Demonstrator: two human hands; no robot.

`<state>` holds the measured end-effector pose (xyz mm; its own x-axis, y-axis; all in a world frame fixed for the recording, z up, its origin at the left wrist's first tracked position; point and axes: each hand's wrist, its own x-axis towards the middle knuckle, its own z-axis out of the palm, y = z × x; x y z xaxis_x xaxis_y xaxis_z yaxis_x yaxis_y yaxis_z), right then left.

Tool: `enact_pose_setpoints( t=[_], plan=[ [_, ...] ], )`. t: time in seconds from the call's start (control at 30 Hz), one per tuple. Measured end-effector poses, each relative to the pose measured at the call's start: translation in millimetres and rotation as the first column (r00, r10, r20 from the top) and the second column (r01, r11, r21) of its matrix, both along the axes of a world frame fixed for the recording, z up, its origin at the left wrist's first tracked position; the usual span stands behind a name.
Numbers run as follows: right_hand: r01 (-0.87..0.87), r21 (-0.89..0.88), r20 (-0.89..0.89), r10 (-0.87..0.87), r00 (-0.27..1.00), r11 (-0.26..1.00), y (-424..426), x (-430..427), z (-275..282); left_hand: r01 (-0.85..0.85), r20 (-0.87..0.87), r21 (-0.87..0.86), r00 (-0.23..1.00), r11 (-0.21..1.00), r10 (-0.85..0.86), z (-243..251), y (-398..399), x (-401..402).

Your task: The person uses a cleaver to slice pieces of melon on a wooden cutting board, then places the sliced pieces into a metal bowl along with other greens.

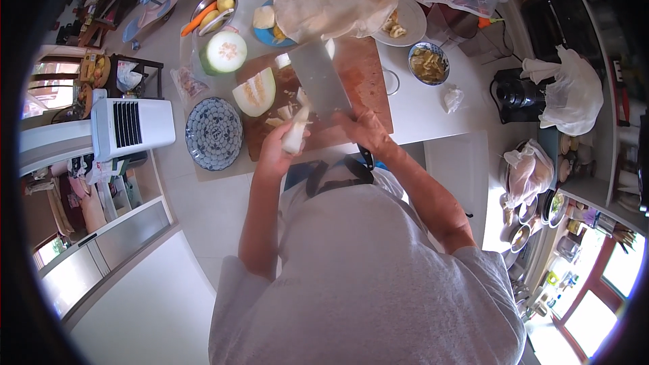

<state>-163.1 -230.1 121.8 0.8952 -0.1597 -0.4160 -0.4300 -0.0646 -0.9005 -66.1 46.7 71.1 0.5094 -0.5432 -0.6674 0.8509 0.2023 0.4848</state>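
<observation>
Over a reddish-brown wooden cutting board (362, 81), my right hand (362, 126) is closed on a cleaver (322, 78), its wide blade pointing away from me and slightly blurred. My left hand (284, 147) grips a pale piece of peeled melon (294, 137) beside the blade's left edge. Pale scraps (285, 114) lie on the board near my left fingers. A cut wedge of winter melon or similar melon with seeds (254, 92) rests at the board's left, and a larger cut melon (226, 51) stands behind it. The cleaver's handle is mostly hidden in my right hand.
A blue-patterned plate (214, 133) is left of the board. Behind are a metal bowl with a carrot (199, 19), a blue plate (268, 35) and a large cloth-like cover (334, 5). On the right are a patterned bowl (429, 63) and a crumpled plastic bag (453, 99).
</observation>
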Motion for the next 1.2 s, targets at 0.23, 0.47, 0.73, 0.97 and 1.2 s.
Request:
enact_pose_setpoints(
  t=[0.23,0.47,0.73,0.97,1.2],
  plan=[
    [-0.047,-0.105,-0.081,0.039,0.996,0.993,-10,11,2,-0.042,0.035,0.134,0.999,0.99,0.038,36,-30,-3],
    [-0.035,-0.046,-0.152,0.028,0.988,0.998,-15,18,12,-0.053,0.079,0.147,0.996,0.988,0.042,23,-32,-6],
    [-0.103,0.037,-0.112,0.106,0.988,0.994,-15,14,-3,-0.017,0.102,0.111,0.995,0.994,0.006,31,-40,12],
    [-0.165,0.041,-0.105,0.168,0.98,0.985,-25,13,-9,-0.041,0.051,0.189,0.998,0.981,0.031,41,-42,13],
    [-0.193,0.067,-0.123,0.2,0.972,0.979,-33,18,-25,-0.016,0.032,0.21,0.999,0.978,0.009,45,-53,15]
  ],
)
